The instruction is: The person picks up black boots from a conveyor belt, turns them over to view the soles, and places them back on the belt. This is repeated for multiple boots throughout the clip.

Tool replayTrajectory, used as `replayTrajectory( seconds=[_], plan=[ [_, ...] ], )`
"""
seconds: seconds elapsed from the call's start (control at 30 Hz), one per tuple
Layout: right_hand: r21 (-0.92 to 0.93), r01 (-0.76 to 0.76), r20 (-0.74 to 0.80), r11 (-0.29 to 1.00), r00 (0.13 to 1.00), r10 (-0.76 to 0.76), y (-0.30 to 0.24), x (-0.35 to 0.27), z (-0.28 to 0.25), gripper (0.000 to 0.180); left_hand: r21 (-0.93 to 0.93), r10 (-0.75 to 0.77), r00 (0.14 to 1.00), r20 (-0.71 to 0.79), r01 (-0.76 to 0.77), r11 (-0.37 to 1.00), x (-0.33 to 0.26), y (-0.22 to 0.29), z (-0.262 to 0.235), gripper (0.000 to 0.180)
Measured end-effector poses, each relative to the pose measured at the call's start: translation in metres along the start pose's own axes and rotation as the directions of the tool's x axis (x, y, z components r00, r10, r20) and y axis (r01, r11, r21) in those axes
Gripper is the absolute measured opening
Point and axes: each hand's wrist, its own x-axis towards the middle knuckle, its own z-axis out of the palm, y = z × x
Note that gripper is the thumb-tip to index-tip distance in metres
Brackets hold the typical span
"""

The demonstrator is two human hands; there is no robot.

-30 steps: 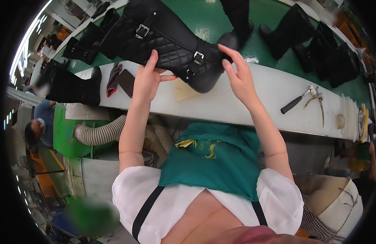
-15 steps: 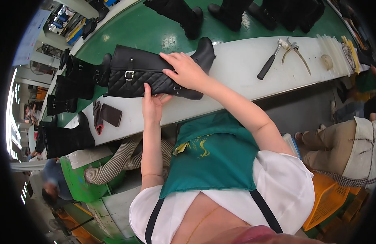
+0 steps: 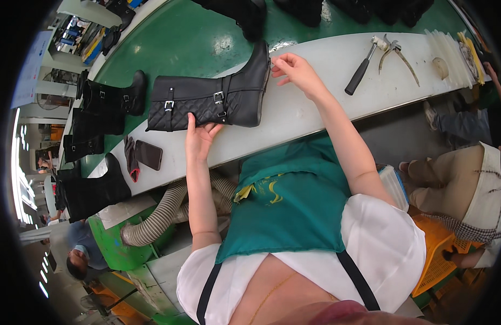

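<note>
A tall black boot with a quilted shaft and silver buckles lies on its side above the white worktop, its toe pointing away from me and its sole facing right. My left hand grips the near edge of the shaft, thumb on the quilting and fingers underneath. Beside the sole, my right hand is raised with its fingers partly curled and apart. Its fingertips come close to the sole's edge; whether they touch it I cannot tell. Nothing shows in that hand.
A hammer and pincers lie to the right on the worktop. At the left are a phone, a dark glove and more black boots. Boots also stand along the green surface. People are at both sides.
My right hand has left the boot's shaft and moved right to the sole's edge. The boot has turned a little, so its ankle buckle now shows. My left hand keeps its grip.
</note>
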Motion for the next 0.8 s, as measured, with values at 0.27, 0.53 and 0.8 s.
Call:
replayTrajectory(
  seconds=[0.27, 0.53, 0.8],
  plan=[
    [0.110, -0.019, 0.027, 0.994, 1.000, 0.016, 0.010, 0.009, 0.006, 0.031, -0.068, -0.022, 1.000, 0.011, 0.023, 0.997, -0.001, 0.002, 0.000, 0.054],
    [-0.350, 0.050, -0.056, 0.935, 0.996, -0.074, -0.005, -0.001, 0.010, 0.021, -0.037, -0.029, 0.999, -0.020, 0.028, 0.999, -0.004, 0.002, 0.002, 0.059],
    [-0.693, 0.133, -0.090, 0.709, 0.959, -0.268, -0.003, 0.010, -0.003, 0.019, -0.036, -0.001, 0.999, 0.048, 0.002, 0.999, 0.000, 0.002, 0.002, 0.058]
  ],
)
